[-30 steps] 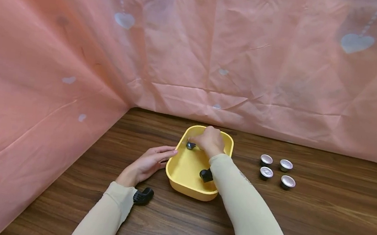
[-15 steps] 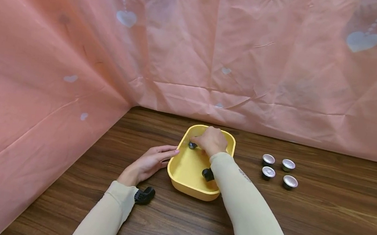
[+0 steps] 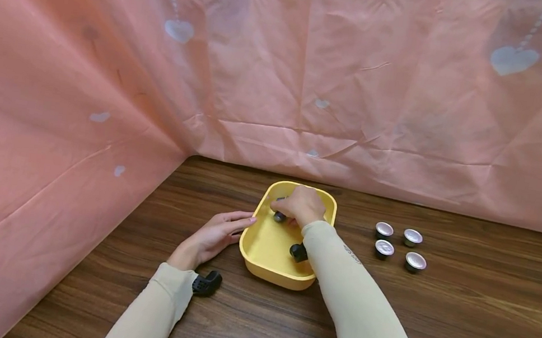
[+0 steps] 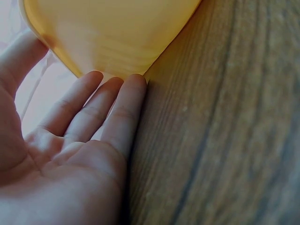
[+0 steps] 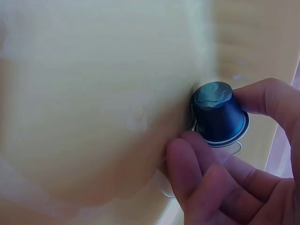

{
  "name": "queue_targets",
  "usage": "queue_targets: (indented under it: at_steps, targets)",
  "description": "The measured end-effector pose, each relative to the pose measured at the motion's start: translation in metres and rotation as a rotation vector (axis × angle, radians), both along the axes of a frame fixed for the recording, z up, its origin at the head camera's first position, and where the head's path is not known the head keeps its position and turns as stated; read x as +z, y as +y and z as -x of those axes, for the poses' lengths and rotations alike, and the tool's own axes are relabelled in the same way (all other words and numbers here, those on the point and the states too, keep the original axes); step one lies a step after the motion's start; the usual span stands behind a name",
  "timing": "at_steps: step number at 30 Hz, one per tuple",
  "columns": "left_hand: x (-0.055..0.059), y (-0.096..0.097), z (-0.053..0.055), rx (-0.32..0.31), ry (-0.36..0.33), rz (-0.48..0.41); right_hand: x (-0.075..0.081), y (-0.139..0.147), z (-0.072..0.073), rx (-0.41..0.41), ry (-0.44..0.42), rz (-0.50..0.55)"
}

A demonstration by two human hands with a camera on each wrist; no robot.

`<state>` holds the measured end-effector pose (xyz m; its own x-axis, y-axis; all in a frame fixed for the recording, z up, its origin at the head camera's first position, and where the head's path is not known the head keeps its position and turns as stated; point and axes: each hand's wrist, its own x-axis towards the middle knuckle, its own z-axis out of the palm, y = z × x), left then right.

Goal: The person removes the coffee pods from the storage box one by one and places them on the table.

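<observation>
A yellow rectangular tub (image 3: 265, 276) stands on the wooden table. My left hand (image 3: 214, 235) lies along its left side, thumb at the rim and straight fingertips (image 4: 133, 84) against the outer wall. Inside the far end of the tub is my right hand (image 3: 303, 204). Its thumb and fingers pinch a dark blue coffee capsule (image 5: 218, 117), whose patterned, narrow end faces the wrist camera. Part of another rim shows just behind that capsule, mostly hidden. In the head view the held capsule is partly covered by the hand.
Several coffee capsules (image 3: 384, 249) with pale foil lids stand foil side up to the right of the tub. A pink curtain (image 3: 383, 121) hangs behind the table (image 3: 479, 330) and along its left side.
The capsule at my right fingertips has shifted slightly toward me and to the right inside the tub. My left hand keeps its place at the tub's side.
</observation>
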<state>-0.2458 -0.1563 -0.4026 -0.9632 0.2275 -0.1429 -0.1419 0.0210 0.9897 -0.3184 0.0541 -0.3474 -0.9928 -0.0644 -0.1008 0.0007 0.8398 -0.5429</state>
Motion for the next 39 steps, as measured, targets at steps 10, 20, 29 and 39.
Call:
queue_targets:
  at_steps: [10,20,29,39]
  targets:
    - [0.0,0.0,0.0,-0.006,0.001,0.001,-0.002,0.0,0.001,0.004,-0.016,0.084]
    - [0.001,0.002,-0.001,-0.001,0.0,0.005,-0.002,-0.001,0.001,-0.004,-0.033,0.11]
    - [0.0,0.001,-0.002,0.01,-0.002,0.004,0.002,0.002,-0.001,0.065,-0.021,0.097]
    - [0.0,0.001,-0.002,0.004,-0.001,0.007,0.002,0.011,-0.008,0.106,0.059,0.177]
